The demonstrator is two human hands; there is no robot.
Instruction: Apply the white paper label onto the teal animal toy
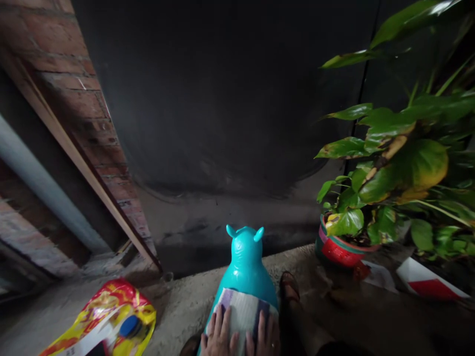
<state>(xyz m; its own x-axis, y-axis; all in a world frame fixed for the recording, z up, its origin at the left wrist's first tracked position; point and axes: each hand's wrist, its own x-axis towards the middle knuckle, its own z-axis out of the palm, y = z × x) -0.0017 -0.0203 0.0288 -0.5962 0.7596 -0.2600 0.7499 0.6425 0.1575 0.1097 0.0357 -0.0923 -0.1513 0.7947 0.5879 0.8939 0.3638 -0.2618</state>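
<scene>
A turquoise inflatable animal toy with two small ears stands at the bottom centre, its head towards the dark panel. Across its back lies a striped cloth in white and purple. My left hand rests flat on the cloth's left part, fingers stretched out. On the right part lies my right hand, also flat with fingers extended and a ring on one finger. Both palms run partly out of the lower edge of the view.
A large dark panel stands ahead, beside a brick wall. To the right is a leafy plant in a red and green pot. A red-yellow plastic bag with a blue-capped item lies left. My sandalled foot is right of the toy.
</scene>
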